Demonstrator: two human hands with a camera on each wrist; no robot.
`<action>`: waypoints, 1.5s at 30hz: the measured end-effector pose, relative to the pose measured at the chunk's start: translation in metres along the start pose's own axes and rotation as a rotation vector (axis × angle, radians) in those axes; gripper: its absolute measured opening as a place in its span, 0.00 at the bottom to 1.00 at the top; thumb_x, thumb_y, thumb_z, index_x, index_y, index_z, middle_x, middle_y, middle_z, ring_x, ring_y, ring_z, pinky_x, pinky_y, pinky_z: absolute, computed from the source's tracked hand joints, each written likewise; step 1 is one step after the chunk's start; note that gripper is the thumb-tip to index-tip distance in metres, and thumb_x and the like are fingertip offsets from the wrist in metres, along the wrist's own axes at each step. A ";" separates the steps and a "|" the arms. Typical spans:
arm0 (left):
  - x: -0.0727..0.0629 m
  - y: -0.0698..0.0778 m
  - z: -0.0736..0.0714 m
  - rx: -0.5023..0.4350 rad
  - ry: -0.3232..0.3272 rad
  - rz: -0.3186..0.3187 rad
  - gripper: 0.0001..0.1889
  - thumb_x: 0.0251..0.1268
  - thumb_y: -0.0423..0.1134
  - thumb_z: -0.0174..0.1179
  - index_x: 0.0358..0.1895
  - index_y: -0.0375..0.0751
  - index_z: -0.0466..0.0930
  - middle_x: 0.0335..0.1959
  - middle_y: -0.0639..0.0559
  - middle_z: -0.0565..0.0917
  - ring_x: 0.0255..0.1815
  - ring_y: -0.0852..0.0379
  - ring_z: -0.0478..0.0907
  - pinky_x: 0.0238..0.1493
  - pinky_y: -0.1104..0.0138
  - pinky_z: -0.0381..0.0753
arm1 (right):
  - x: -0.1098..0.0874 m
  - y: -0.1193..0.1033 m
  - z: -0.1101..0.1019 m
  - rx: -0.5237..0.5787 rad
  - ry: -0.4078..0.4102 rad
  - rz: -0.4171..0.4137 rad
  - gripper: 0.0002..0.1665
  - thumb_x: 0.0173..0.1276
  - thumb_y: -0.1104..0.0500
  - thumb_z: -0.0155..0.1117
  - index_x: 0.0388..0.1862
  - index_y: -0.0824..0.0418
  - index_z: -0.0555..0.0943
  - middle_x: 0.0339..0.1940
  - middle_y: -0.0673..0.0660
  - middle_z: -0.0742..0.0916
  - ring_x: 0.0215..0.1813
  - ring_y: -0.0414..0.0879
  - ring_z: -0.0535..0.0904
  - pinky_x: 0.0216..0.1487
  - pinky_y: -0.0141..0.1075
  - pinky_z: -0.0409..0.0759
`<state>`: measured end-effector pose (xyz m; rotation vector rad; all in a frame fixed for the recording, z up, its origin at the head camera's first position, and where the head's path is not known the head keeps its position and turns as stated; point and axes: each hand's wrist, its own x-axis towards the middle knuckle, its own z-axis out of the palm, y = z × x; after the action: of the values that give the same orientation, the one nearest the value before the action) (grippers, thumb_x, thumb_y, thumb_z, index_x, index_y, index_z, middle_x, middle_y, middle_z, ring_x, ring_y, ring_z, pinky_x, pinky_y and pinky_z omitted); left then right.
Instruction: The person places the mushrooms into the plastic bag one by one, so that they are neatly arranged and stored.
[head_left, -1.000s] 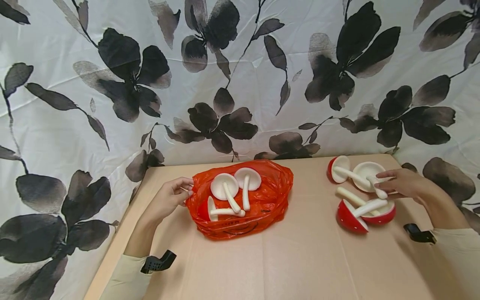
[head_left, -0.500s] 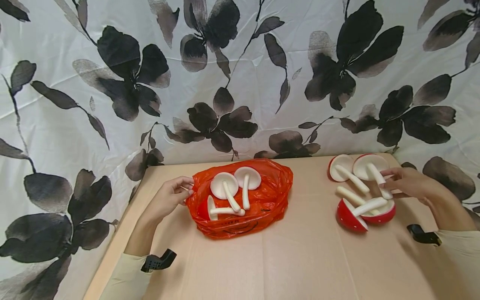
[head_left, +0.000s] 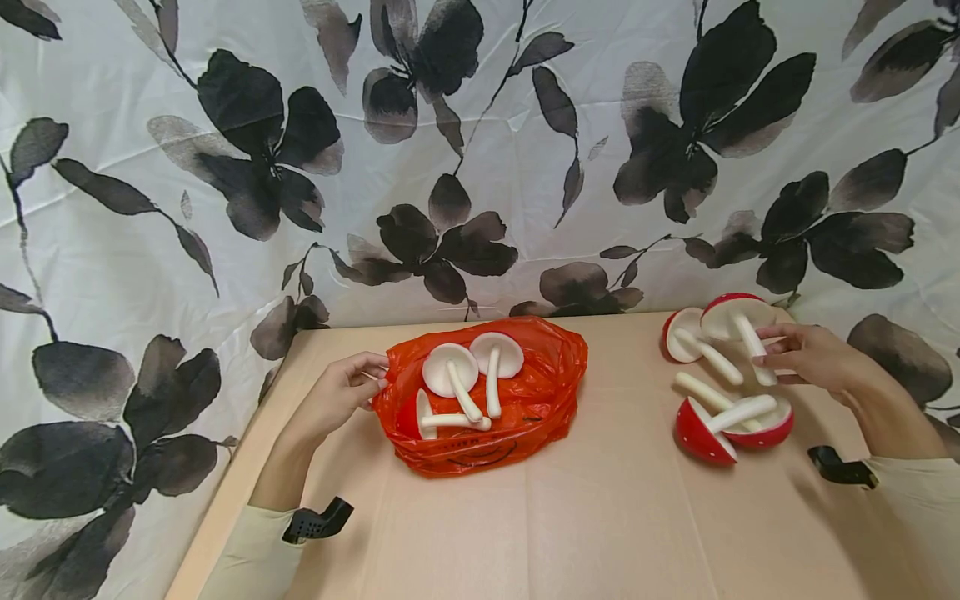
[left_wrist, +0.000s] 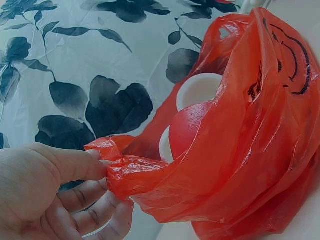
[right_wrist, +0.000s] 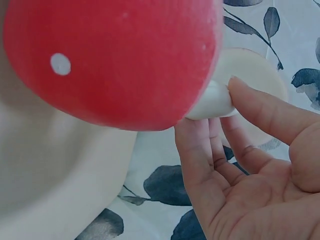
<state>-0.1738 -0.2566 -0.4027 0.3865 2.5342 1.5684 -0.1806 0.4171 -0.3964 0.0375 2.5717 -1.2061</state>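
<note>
A red plastic bag lies open on the table, with three toy mushrooms in it, white undersides and stems showing. My left hand pinches the bag's left edge between thumb and fingers; the left wrist view shows the gathered plastic at the fingertips. At the right, my right hand pinches the white stem of a red-capped toy mushroom, its cap tilted up toward the back. In the right wrist view the thumb and fingers close on that stem, partly hidden behind another mushroom's red cap.
Beside the held mushroom lies another mushroom. Two more sit in front, a red-capped one overlapping its neighbour. A floral cloth hangs behind the light wooden table. Black wrist devices sit at both sleeves.
My right hand has drawn the held mushroom's stem to the right and then raised it a little, its cap tipping up at the back. The left hand and bag stay put.
</note>
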 end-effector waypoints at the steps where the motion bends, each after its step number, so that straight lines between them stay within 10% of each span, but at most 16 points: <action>1: 0.000 0.000 0.000 -0.001 0.000 0.000 0.16 0.72 0.25 0.54 0.59 0.31 0.77 0.47 0.34 0.81 0.39 0.49 0.83 0.36 0.65 0.87 | 0.000 0.000 0.000 -0.003 0.010 -0.002 0.39 0.74 0.61 0.63 0.72 0.79 0.57 0.46 0.61 0.80 0.39 0.33 0.79 0.45 0.38 0.87; 12: 0.000 0.002 0.000 0.006 0.001 -0.012 0.16 0.72 0.26 0.55 0.60 0.31 0.77 0.48 0.35 0.81 0.41 0.46 0.82 0.37 0.65 0.87 | 0.004 -0.009 0.006 -0.031 0.157 -0.078 0.38 0.72 0.57 0.67 0.71 0.73 0.62 0.50 0.67 0.81 0.38 0.30 0.77 0.40 0.36 0.88; 18: -0.001 0.003 0.000 0.011 0.001 -0.010 0.16 0.72 0.26 0.55 0.60 0.31 0.77 0.47 0.35 0.81 0.40 0.46 0.82 0.36 0.64 0.87 | 0.003 -0.021 0.014 -0.009 0.151 -0.094 0.40 0.73 0.53 0.66 0.74 0.68 0.61 0.59 0.71 0.77 0.41 0.32 0.79 0.42 0.36 0.88; 28: -0.001 0.003 0.000 0.001 -0.003 -0.008 0.16 0.71 0.25 0.55 0.59 0.30 0.77 0.47 0.34 0.81 0.39 0.49 0.82 0.35 0.65 0.87 | 0.003 -0.044 0.026 0.064 0.108 -0.200 0.35 0.73 0.57 0.66 0.72 0.65 0.64 0.48 0.47 0.82 0.44 0.35 0.82 0.42 0.37 0.88; 36: 0.000 0.004 -0.001 0.008 -0.006 -0.009 0.15 0.71 0.25 0.55 0.59 0.31 0.77 0.47 0.34 0.81 0.39 0.48 0.82 0.36 0.65 0.87 | 0.001 -0.064 0.039 -0.010 0.135 -0.224 0.34 0.71 0.51 0.68 0.70 0.62 0.69 0.54 0.65 0.83 0.45 0.40 0.84 0.41 0.37 0.88; 41: 0.000 0.005 -0.001 0.004 -0.008 -0.004 0.15 0.71 0.25 0.56 0.59 0.31 0.78 0.47 0.34 0.81 0.39 0.48 0.83 0.36 0.64 0.87 | 0.001 -0.077 0.044 -0.184 0.181 -0.221 0.31 0.69 0.42 0.69 0.67 0.52 0.75 0.53 0.61 0.87 0.50 0.50 0.82 0.39 0.36 0.84; 45: 0.000 0.006 -0.001 0.004 -0.011 -0.006 0.15 0.71 0.25 0.55 0.59 0.31 0.78 0.47 0.34 0.81 0.39 0.47 0.83 0.36 0.64 0.87 | 0.004 -0.085 0.049 -0.097 0.101 -0.261 0.30 0.71 0.48 0.68 0.67 0.56 0.74 0.54 0.63 0.85 0.50 0.47 0.82 0.41 0.36 0.86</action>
<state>-0.1736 -0.2548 -0.3966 0.3859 2.5288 1.5547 -0.1842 0.3247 -0.3628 -0.2731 2.7871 -1.1912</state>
